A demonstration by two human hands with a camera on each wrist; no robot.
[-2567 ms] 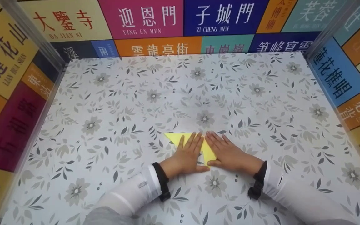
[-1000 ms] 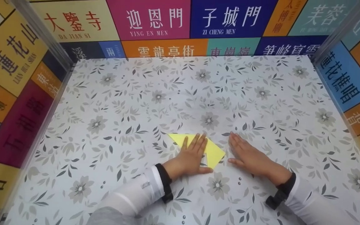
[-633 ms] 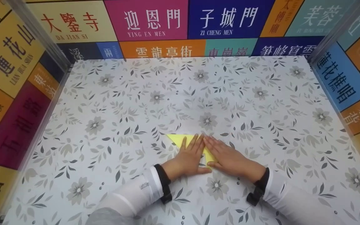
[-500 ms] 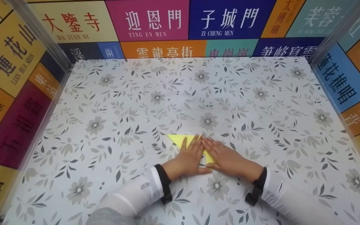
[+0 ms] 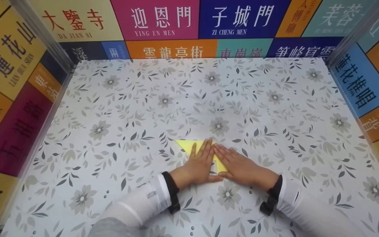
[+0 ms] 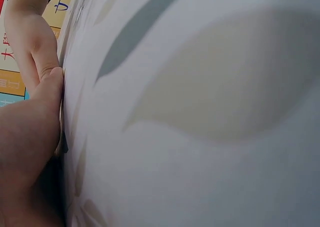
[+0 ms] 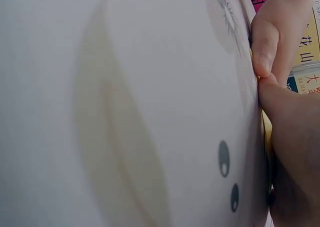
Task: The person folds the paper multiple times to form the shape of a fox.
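A folded yellow sheet of paper (image 5: 185, 145) lies flat on the patterned tabletop, its pointed left corner uncovered. My left hand (image 5: 198, 167) rests on its middle with fingers straight and slightly spread. On the paper's right part, my right hand (image 5: 243, 168) lies with straight fingers, its fingertips close beside the left ones. A narrow yellow strip shows between the two hands, beside a small gap of tablecloth; the right corner is hidden. In the right wrist view, the right thumb (image 7: 270, 89) meets the left thumb (image 7: 264, 47), and a thin yellow paper edge shows under the right hand.
The table is covered with a white cloth (image 5: 137, 98) printed with grey flowers and leaves. Colourful panels with Chinese lettering (image 5: 161, 19) stand along the back and both sides. Black bands (image 5: 171, 189) circle both wrists over white sleeves.
A second ago my right hand lay off the paper to the right; it has since come back left onto the paper's right part. My left hand has stayed in place.
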